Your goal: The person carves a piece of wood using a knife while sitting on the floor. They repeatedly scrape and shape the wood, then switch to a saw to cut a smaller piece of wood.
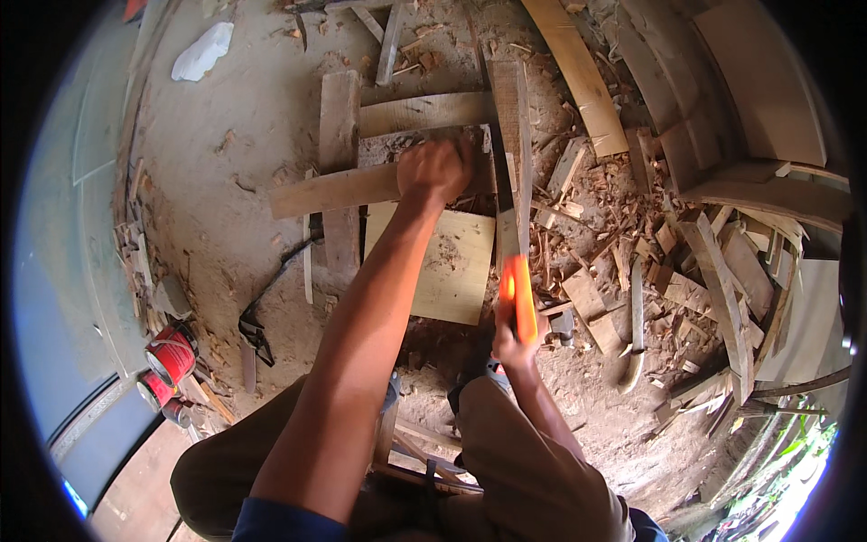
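My left hand (pixel 435 170) is closed over a narrow wooden board (pixel 334 191) and presses it down on a low wooden workbench (pixel 340 117). The board's right end lies by the saw blade, partly hidden under my fingers. My right hand (pixel 521 334) is wrapped around the orange handle of a handsaw (pixel 519 294). Its long blade points away from me, along the right side of the bench. A pale square wooden panel (pixel 456 262) sits below the board, with sawdust on it.
Wood offcuts and chips (pixel 596 289) litter the ground at right, with a curved-tipped blade tool (pixel 637 325) among them. A long plank (pixel 578 72) lies at the far right. Red cans (pixel 170 355) stand at left, and a white bag (pixel 202 51) lies at the far left.
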A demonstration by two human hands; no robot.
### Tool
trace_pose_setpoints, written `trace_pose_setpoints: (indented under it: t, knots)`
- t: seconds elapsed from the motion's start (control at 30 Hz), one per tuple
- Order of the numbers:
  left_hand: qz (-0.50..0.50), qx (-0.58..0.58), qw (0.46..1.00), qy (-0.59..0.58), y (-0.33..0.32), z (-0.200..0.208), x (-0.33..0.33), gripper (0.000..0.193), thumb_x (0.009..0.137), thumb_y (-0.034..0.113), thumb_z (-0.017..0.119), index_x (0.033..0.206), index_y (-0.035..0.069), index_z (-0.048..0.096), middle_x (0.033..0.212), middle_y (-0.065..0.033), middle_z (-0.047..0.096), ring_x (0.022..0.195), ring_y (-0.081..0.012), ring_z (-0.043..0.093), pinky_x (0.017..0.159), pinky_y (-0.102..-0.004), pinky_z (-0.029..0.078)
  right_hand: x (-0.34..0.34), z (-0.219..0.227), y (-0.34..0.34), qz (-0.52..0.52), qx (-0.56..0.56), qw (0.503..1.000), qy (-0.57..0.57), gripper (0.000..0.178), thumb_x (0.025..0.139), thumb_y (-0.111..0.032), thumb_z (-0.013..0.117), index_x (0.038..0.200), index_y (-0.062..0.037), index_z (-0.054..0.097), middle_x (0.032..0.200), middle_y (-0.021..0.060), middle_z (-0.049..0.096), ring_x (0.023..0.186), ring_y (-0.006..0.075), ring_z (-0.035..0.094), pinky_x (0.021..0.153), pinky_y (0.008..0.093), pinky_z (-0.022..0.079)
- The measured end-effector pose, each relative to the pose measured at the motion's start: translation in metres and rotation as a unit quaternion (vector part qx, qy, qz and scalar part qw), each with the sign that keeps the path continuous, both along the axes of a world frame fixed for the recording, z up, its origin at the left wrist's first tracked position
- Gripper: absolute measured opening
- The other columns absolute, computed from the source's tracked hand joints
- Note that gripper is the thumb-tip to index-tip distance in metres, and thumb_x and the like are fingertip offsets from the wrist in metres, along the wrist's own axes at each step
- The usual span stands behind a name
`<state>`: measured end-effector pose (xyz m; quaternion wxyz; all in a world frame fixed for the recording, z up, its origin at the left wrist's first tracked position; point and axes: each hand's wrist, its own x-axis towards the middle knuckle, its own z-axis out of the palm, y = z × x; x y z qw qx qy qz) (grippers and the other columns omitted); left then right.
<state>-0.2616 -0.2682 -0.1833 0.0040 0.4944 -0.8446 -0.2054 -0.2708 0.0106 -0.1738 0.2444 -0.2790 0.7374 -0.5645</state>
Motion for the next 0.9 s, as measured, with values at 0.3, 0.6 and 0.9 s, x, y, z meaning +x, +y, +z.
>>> trace_pose_setpoints:
  t: [0.3, 0.6, 0.9]
  knots:
    - [0.002, 0.031, 1.0, 0.004, -0.001, -0.002, -0.005, 0.055, 0.101, 0.042, 0.039, 0.089, 0.003, 0.076, 0.096, -0.0261, 0.072, 0.095, -0.0397, 0.071, 0.09, -0.0504, 0.054, 0.0, -0.015, 0.031, 0.069, -0.009, 0.974, 0.218, 0.02, 0.089, -0.011, 0.061, 0.103, 0.0022, 0.067, 0.069, 0.0078, 0.064, 0.053, 0.0202, 0.061, 0.052, 0.0326, 0.048]
    - [-0.003, 0.032, 0.999, -0.034, 0.002, -0.002, 0.003, 0.053, 0.1, 0.04, 0.04, 0.085, 0.005, 0.076, 0.095, -0.0242, 0.073, 0.094, -0.0367, 0.073, 0.087, -0.0464, 0.057, -0.006, -0.02, -0.003, 0.016, 0.022, 0.998, 0.06, 0.003, 0.077, -0.005, 0.067, 0.079, -0.0056, 0.065, 0.067, 0.0075, 0.062, 0.058, 0.0217, 0.064, 0.057, 0.0351, 0.05]
    - [-0.009, -0.013, 1.0, -0.006, -0.003, -0.016, -0.003, 0.052, 0.1, 0.039, 0.038, 0.086, 0.006, 0.076, 0.092, -0.0231, 0.074, 0.089, -0.037, 0.074, 0.082, -0.0492, 0.058, -0.027, -0.02, -0.034, 0.038, 0.072, 0.996, 0.044, 0.007, 0.078, -0.011, 0.067, 0.08, -0.0057, 0.063, 0.07, 0.0124, 0.062, 0.054, 0.0287, 0.061, 0.052, 0.0359, 0.046]
